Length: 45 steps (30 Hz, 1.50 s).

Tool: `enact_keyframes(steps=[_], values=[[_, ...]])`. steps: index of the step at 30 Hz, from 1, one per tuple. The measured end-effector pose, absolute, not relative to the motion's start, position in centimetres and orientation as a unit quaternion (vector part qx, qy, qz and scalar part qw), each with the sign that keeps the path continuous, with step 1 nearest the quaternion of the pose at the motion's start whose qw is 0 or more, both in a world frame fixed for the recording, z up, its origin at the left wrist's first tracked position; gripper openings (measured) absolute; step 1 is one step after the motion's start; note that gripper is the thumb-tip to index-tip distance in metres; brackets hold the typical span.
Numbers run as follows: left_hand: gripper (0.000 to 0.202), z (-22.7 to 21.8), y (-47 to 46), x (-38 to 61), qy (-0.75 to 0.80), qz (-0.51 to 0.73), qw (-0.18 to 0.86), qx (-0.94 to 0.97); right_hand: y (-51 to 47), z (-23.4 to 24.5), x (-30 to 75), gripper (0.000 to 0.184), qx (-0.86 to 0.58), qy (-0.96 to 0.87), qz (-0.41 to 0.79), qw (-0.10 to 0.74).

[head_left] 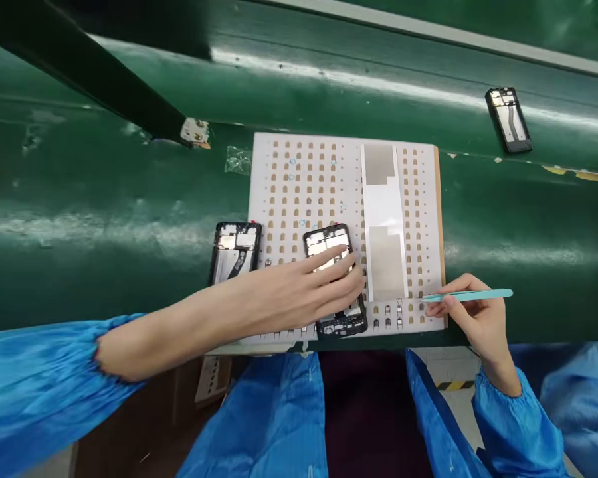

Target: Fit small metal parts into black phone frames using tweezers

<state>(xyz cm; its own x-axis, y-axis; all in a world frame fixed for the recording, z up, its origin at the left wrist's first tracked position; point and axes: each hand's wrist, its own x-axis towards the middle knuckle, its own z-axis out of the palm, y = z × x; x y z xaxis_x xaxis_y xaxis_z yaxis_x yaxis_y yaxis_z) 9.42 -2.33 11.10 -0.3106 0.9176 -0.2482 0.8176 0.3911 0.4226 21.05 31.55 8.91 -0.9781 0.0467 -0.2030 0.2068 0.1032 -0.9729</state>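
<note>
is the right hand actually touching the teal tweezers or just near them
Touching. The head view shows the right hand pinching the teal tweezers, with no gap at the grip.

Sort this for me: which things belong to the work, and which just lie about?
In the work: phone frame under the left hand; tweezers in the right hand; patterned white board.
Seemingly lying about: clear plastic scrap; distant phone frame.

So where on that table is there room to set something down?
Bare table shows left of the left phone, above the left sleeve, and right of the board, between the far phone and right hand. The board's lower half is crowded: middle phone, left hand, strip, tweezers.
</note>
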Motion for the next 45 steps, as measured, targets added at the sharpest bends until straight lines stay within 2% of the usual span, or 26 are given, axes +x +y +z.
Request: enact_keyframes(steps=[3, 7, 13, 16, 30, 34, 40, 45], values=[[0.088, 10.6, -2.4, 10.5, 0.804, 0.139, 0.203, 0.542, 30.6, 9.0, 22.8, 0.026, 0.103, 0.746, -0.651, 0.092], [0.089, 10.3, -2.5, 13.5, 0.842, 0.143, 0.153, 0.497, 29.9, 8.2, 23.9, 0.023, 0.112, 0.756, -0.64, 0.072], [0.054, 8.8, -0.1, 20.0, 0.849, 0.126, -0.028, 0.513, 30.1, 7.9, 23.5, 0.016, 0.087, 0.757, -0.642, 0.077], [0.045, 7.7, 1.5, 21.3, 0.854, 0.145, -0.076, 0.493, 30.3, 8.1, 23.5, 0.012, 0.077, 0.759, -0.642, 0.079], [0.042, 6.9, 2.6, 21.4, 0.854, 0.168, -0.057, 0.489, 29.6, 8.0, 23.6, 0.012, 0.087, 0.771, -0.629, 0.058], [0.04, 7.3, 2.7, 21.4, 0.854, 0.224, -0.036, 0.468, 29.4, 7.8, 23.9, 0.015, 0.092, 0.755, -0.649, 0.026], [0.039, 8.2, 3.2, 21.0, 0.85, 0.426, -0.091, 0.298, 27.8, 9.0, 24.1, 0.01, 0.061, 0.732, -0.678, -0.025], [0.033, 7.8, 3.2, 20.3, 0.87, 0.392, -0.12, 0.272, 27.3, 8.8, 24.1, 0.002, 0.048, 0.772, -0.632, -0.047]])
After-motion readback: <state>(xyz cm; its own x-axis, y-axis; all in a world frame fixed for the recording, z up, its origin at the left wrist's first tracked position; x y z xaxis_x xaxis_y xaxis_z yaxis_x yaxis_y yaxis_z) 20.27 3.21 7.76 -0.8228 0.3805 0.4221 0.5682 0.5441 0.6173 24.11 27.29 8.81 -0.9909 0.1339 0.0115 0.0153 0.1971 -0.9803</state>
